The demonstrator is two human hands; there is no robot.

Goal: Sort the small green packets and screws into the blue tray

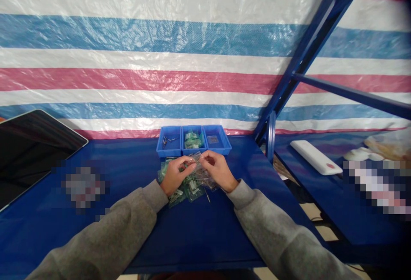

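On the near side of the middle blue bin [194,151], the left hand [176,174] and right hand [219,170] both pinch a clear plastic bag [195,157] in their fingers, over green packets [193,189] piled on the counter [192,237], also on that bin's near side.

Both grey sleeves [123,224] run off the bottom edge. The left hand [175,177] and right hand [218,171] partly cover a pile of green-tinted packets [193,190]; what the clear bag [196,157] at their fingertips contains is too small to tell. Pixelated patches, one on the surface [192,243] at left [84,186], another far right [379,190], cannot be identified. The left edge cuts off a dark screen [32,156].
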